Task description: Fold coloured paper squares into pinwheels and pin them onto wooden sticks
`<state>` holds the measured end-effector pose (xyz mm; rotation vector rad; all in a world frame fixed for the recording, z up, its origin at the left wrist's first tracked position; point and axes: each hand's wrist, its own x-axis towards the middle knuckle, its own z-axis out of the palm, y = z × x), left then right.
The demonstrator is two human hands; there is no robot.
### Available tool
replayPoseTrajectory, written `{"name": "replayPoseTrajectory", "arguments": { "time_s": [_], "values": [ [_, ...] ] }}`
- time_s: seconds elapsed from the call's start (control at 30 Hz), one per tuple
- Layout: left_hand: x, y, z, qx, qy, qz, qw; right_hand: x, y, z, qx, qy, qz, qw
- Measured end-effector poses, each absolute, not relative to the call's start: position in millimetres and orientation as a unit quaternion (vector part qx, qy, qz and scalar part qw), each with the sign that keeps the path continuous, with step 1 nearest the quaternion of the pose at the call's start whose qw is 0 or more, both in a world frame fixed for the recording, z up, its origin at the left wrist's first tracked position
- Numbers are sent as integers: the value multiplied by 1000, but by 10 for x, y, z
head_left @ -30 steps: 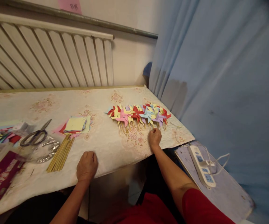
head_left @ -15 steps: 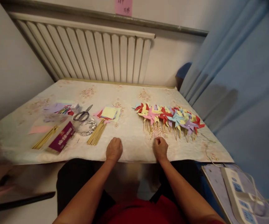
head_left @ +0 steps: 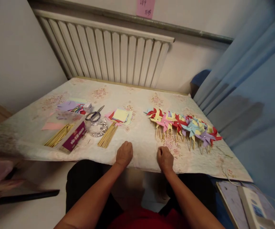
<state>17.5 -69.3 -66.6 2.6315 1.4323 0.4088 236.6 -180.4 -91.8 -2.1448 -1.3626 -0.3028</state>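
Both hands rest as loose fists at the near edge of the worktop (head_left: 137,95), knuckles up. The left hand (head_left: 124,154) is curled closed and holds nothing we can see. The right hand (head_left: 165,158) is likewise curled closed; whether it pinches anything small we cannot tell.

Nearest the left hand lies a bundle of sticks (head_left: 107,138), loose and roughly parallel, pointing away from us. We judge them light, thin and stiff, likely to roll and to snap if bent; we would take hold across the middle of the bundle, or pinch a single stick near one end.

Just beyond the right hand lies a row of pinwheels (head_left: 183,125), overlapping one another, with their sticks pointing toward us. We judge the paper blades very light, soft and easily creased. We would grip these by the stick ends only, never by the blades.

Beyond the sticks sits a stack of paper squares (head_left: 120,115): thin, limp, prone to slide apart. We would lift from an edge.

To the left are scissors (head_left: 94,114) resting on a clear dish of pins (head_left: 98,129), then a box (head_left: 74,140) with a second bundle of sticks beside it, and more paper farther left.

At the far side stands a radiator (head_left: 108,54), with a curtain (head_left: 251,82) at right.
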Motion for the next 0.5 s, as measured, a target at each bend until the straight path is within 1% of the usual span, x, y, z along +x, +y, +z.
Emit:
{"name": "replayPoseTrajectory", "arguments": {
  "time_s": [0.27,0.5],
  "values": [
    [121,-534,-578,881,449,104,102,2338,-1806,-915,-807,-515,-136,255],
    [49,-235,-567,889,431,114,108,2317,-1796,-889,-813,-517,-146,225]
  ]
}}
